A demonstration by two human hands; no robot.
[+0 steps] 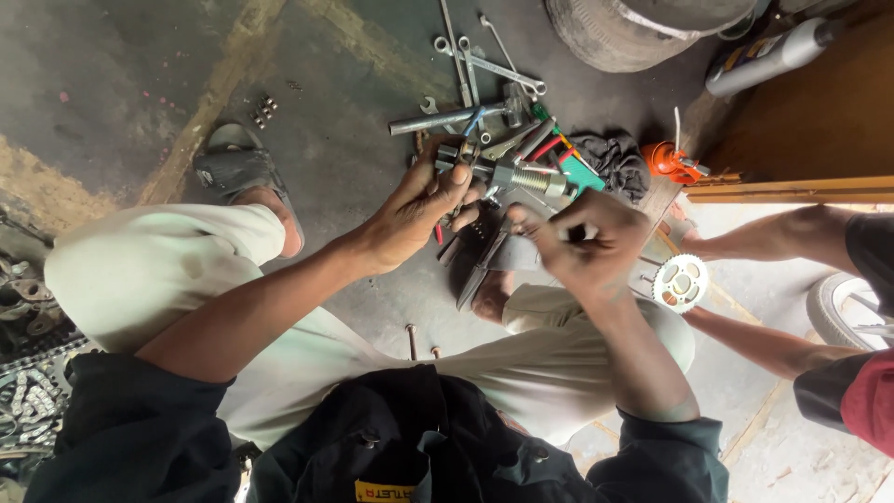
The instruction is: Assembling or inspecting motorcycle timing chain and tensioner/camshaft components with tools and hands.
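My left hand (419, 210) grips one end of a metal threaded tool (507, 172), a bolt-like puller with a coarse screw thread, held above the floor. My right hand (582, 242) is closed near the tool's other end, fingers pinched on a small part that I cannot make out. I squat in pale trousers and sandals. Below the hands lies a heap of hand tools (521, 140).
Several spanners (470, 61) and a metal bar lie on the dark concrete floor beside a black rag (615, 163) and an orange oil can (666, 160). A tyre (633, 28) stands at the top. Another person's arms hold a toothed sprocket (680, 282) at right. Chains (33, 382) lie at left.
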